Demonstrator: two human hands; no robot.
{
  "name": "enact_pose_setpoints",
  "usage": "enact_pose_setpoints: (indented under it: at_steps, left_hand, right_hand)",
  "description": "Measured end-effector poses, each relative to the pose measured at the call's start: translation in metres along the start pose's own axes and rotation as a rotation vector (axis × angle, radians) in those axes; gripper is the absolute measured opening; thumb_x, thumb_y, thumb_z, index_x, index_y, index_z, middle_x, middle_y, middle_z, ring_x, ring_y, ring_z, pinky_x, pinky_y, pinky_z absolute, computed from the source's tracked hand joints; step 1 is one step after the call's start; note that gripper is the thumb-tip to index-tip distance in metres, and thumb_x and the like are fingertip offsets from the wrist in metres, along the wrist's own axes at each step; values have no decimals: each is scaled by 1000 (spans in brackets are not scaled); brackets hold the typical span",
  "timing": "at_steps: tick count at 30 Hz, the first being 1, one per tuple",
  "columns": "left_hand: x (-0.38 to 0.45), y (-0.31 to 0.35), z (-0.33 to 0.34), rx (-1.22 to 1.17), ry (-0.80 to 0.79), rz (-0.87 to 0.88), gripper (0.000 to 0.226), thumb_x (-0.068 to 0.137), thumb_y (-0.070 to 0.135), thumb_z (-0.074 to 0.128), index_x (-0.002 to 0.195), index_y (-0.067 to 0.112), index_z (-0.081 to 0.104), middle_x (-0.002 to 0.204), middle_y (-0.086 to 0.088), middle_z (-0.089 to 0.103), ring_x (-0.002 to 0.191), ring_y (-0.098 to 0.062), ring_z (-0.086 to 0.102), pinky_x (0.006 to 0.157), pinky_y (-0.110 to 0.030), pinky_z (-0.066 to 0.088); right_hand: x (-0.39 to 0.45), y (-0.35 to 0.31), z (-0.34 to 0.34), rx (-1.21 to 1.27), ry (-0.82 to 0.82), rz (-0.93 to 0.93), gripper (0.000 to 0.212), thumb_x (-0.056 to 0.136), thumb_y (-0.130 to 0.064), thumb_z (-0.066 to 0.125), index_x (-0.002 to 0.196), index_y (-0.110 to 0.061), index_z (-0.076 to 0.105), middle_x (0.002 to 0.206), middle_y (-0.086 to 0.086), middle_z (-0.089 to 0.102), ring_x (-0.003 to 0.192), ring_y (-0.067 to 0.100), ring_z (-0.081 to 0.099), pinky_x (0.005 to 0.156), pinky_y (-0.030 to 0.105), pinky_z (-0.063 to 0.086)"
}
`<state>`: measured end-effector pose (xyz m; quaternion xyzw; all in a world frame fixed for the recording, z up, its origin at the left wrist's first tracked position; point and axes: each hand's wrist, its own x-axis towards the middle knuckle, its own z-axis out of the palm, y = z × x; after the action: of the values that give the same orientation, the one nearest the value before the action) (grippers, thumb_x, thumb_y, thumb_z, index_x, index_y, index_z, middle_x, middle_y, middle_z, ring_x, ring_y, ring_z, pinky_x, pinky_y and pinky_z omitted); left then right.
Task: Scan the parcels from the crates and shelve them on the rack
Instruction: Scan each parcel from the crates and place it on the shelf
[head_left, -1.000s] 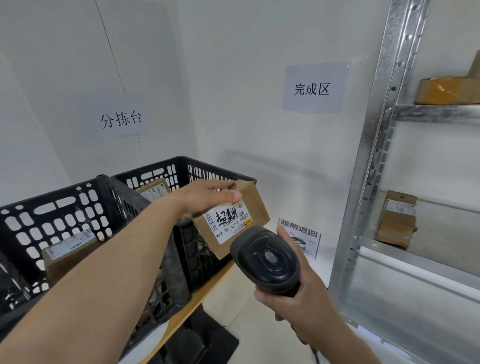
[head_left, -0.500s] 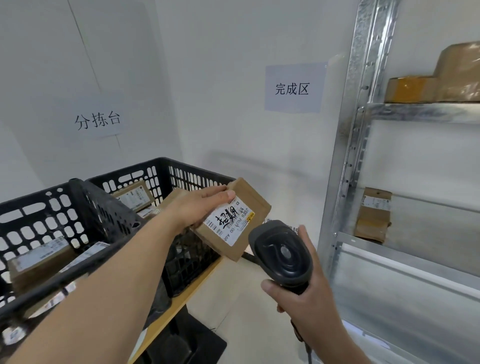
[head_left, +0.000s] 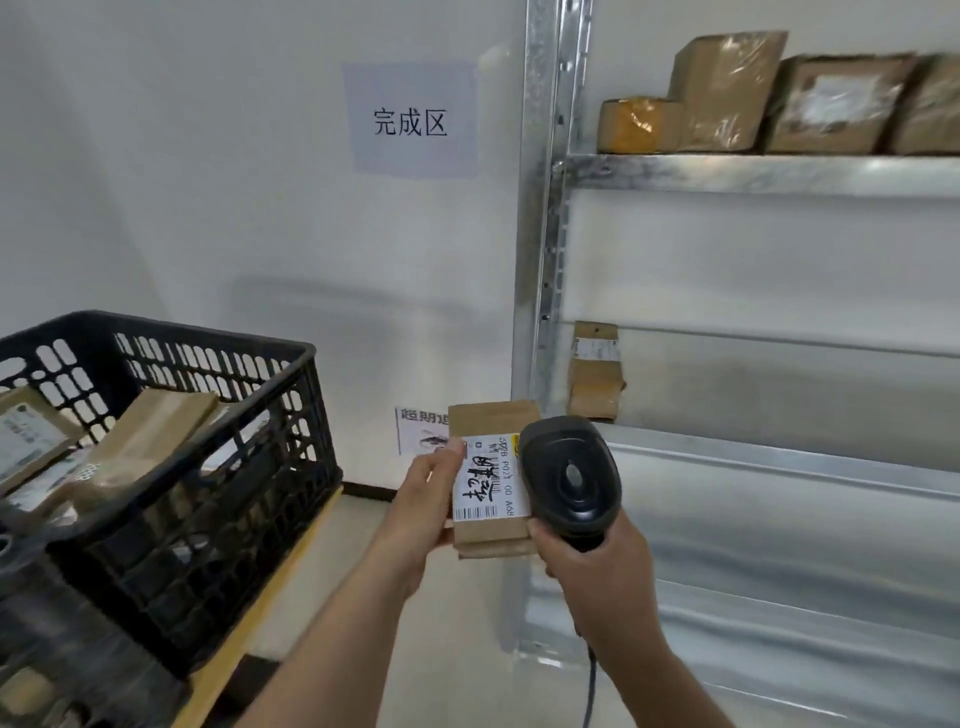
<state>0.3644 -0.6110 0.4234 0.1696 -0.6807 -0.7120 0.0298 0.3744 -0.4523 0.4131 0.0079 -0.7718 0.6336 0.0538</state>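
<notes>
My left hand (head_left: 422, 512) grips a small brown cardboard parcel (head_left: 491, 423) by its left side, with the white label facing me. My right hand (head_left: 597, 564) is closed on a black handheld scanner (head_left: 571, 475), whose head overlaps the parcel's right edge. Both are held in front of the metal rack (head_left: 753, 174), near its left post. A black plastic crate (head_left: 218, 467) at the left holds several more brown parcels.
The rack's top shelf carries several brown boxes (head_left: 727, 91). One small parcel (head_left: 595, 371) leans at the back left of the middle shelf. The crate stands on a wooden-edged table (head_left: 270, 592). White paper signs hang on the wall (head_left: 413, 119).
The parcel and both hands have moved right, away from the crate and toward the rack. The parcel has turned upright, and the scanner has come up against its right edge.
</notes>
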Motion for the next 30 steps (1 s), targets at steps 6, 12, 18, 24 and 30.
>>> enact_pose_setpoints:
  at_steps: [6,12,18,24,30]
  left_hand:
    - [12,-13,34,119,-417,66,53,71,49,73,121,42,55,113,14,70,107,-9,65,97,-33,50]
    - [26,-18,71,194,-583,154,89,75,12,81,134,51,27,128,18,56,118,-2,54,85,-18,53]
    - [66,-19,135,307,-535,277,78,82,14,74,141,44,34,122,23,61,115,5,55,95,-21,48]
    - [105,-21,220,379,-423,332,55,81,16,75,123,43,53,109,22,67,105,4,60,82,-11,48]
    - [145,-20,281,394,-254,340,42,83,13,73,100,47,57,98,21,67,93,9,60,73,-6,46]
  right_hand:
    - [20,12,-31,10,157,23,22,75,-7,78,86,-22,68,70,-2,71,65,19,64,56,27,52]
    - [42,25,-66,87,273,100,5,78,-3,73,81,-5,70,64,9,70,61,23,64,65,37,54]
    - [79,35,-108,104,326,79,9,78,-3,73,75,-10,70,65,7,71,60,23,63,69,42,56]
    - [149,68,-167,31,318,106,8,78,-9,74,81,-14,69,69,4,72,71,32,69,72,47,59]
    - [226,91,-202,-45,188,152,6,75,-11,73,75,-7,68,60,4,68,56,19,59,58,34,50]
